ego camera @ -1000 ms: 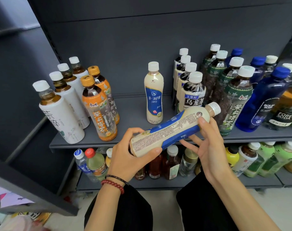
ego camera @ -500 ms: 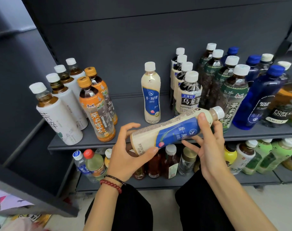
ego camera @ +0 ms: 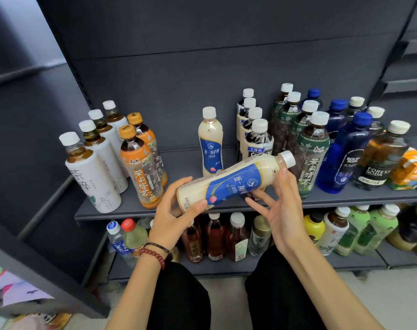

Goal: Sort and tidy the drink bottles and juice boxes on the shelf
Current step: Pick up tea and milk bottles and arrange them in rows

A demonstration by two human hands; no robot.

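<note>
A cream milk-tea bottle (ego camera: pixel 228 182) with a blue label lies tilted in front of the upper shelf (ego camera: pixel 121 208), cap up and to the right. My left hand (ego camera: pixel 176 210) grips its base, thumb over the label's lower edge. My right hand (ego camera: pixel 282 206) supports the neck end from below with fairly straight fingers. A matching milk-tea bottle (ego camera: pixel 210 141) stands upright alone at mid-shelf. Left of it stand white-label tea bottles (ego camera: pixel 93 175) and orange jasmine tea bottles (ego camera: pixel 140 165). To the right are oolong bottles (ego camera: pixel 256 136), green jasmine bottles (ego camera: pixel 307 151) and blue soda bottles (ego camera: pixel 343 153).
An orange juice box (ego camera: pixel 411 170) sits at the shelf's far right beside a dark Forest Soda bottle (ego camera: pixel 381 158). The lower shelf (ego camera: pixel 359 264) holds red, clear, yellow and green bottles. A dark side panel (ego camera: pixel 24 163) closes the left. My knees in black are below.
The held bottle has been turned about its long axis, so the blue front label faces me instead of the printed back. Its cap end has risen slightly.
</note>
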